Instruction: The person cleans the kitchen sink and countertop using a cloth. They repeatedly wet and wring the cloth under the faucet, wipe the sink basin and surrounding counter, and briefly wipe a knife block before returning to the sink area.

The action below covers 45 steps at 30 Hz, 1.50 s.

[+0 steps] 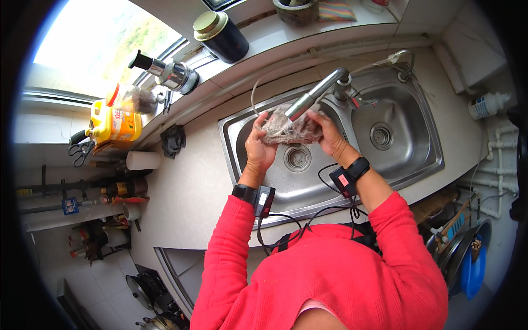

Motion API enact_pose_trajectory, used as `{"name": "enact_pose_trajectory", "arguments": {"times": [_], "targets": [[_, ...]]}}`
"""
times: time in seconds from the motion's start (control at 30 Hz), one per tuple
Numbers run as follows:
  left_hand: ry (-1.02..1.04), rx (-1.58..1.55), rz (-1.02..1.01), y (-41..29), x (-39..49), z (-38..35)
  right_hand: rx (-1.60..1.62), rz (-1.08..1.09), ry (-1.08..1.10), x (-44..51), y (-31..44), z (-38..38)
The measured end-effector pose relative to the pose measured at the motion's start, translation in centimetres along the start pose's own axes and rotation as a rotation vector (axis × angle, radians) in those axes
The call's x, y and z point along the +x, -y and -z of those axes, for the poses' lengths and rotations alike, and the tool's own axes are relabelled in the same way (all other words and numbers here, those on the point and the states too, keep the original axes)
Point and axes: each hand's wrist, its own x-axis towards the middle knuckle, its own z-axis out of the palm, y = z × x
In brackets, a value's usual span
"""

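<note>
A wet, grey-brown cloth [284, 130] is stretched between both hands over the left basin of a stainless steel double sink [284, 185]. My left hand [260, 144] grips its left end and my right hand [329, 131] its right end. The chrome faucet [307, 99] points down at the cloth, its spout end overlapping it in the view. Whether water runs from it is hard to tell. Below the cloth, the round drain [297, 158] of the left basin shows. Each wrist carries a black strap with a small cabled box.
The right basin [396, 119] lies beside the faucet base. A dark crumpled rag [173, 141] rests on the counter [185, 198] at the left. A dark canister [225, 39], a stone mortar [296, 12] and a yellow jug [113, 123] stand along the windowsill. Black cables hang between the wrists, near the sink's front edge.
</note>
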Motion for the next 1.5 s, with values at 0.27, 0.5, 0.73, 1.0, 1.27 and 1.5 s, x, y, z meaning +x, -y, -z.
{"name": "enact_pose_trajectory", "arguments": {"times": [0.27,0.5,0.73,1.0,1.27,1.5], "targets": [[-0.018,0.057,0.482,3.3,0.2,1.1,-0.243,0.186,-0.191,-0.8,-1.8,-3.0],[-0.207,0.365,0.193,7.0,1.0,1.1,-1.306,0.228,-0.540,2.4,-5.5,1.5],[-0.226,0.085,0.134,2.8,1.9,0.6,0.182,0.031,-0.163,3.5,-6.0,6.1],[-0.436,0.118,0.351,4.8,1.2,1.6,0.372,0.195,-0.252,1.3,-3.8,-2.1],[-0.370,0.392,0.253,7.6,1.5,1.4,-1.222,0.549,-0.618,2.7,-5.1,-3.2],[-0.273,0.342,0.120,5.1,3.1,2.5,-1.040,0.988,-0.299,0.2,-5.7,-5.7]]}}
